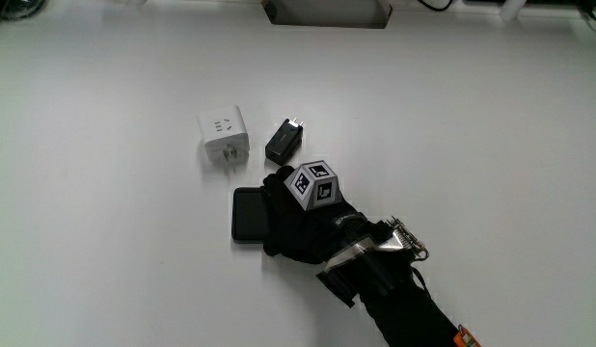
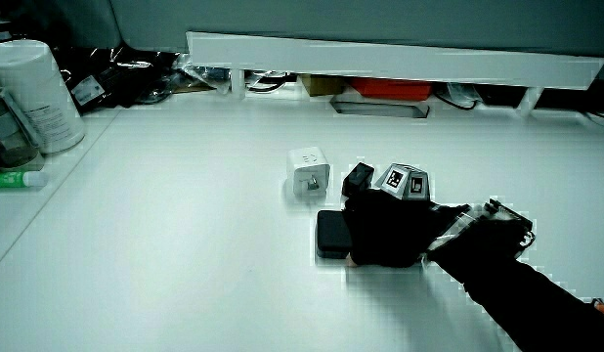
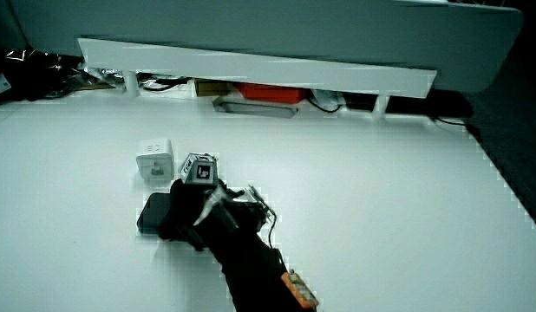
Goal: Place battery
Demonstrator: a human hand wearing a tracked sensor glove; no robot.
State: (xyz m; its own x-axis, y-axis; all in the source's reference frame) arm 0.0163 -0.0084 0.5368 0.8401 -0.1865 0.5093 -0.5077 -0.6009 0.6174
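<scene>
A flat black battery [image 1: 248,214] lies on the white table [image 1: 115,251]; both side views show it too [image 2: 331,235] [image 3: 153,214]. The gloved hand [image 1: 293,226] rests over one end of it with fingers curled around that end, which they hide. On the back of the hand sits the patterned cube [image 1: 314,184]. In both side views the hand [image 2: 385,230] [image 3: 186,217] is low on the table, with the forearm running back toward the person.
A white plug adapter [image 1: 224,136] and a small black charger [image 1: 284,141] lie side by side, just farther from the person than the battery. A low partition [image 2: 380,54] runs along the table's edge, with clutter under it. A white canister [image 2: 38,93] stands at another table edge.
</scene>
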